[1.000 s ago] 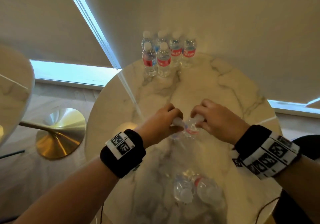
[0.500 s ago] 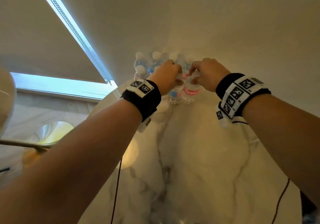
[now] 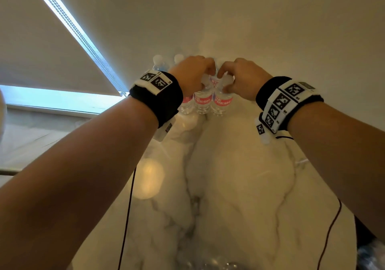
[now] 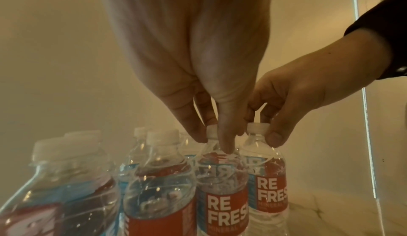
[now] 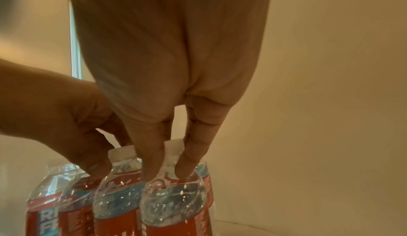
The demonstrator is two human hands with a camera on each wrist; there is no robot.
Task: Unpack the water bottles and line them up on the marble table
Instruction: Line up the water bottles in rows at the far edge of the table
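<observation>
Several clear water bottles with red and blue labels and white caps stand grouped at the far edge of the marble table. My left hand pinches the neck of one upright bottle in the front row. My right hand pinches the neck of the bottle just to its right. Both bottles seem to rest on the tabletop. In the left wrist view my left hand holds its bottle beside the right hand's bottle. In the right wrist view my right hand holds its bottle.
More bottles stand to the left of and behind the held pair. Blurred plastic wrap with bottles lies at the table's near edge. Thin black cables hang from both wrists. A blind covers the wall behind the table.
Both hands carried a bottle each from the middle of the table to the far group. Since half a second ago they have barely moved.
</observation>
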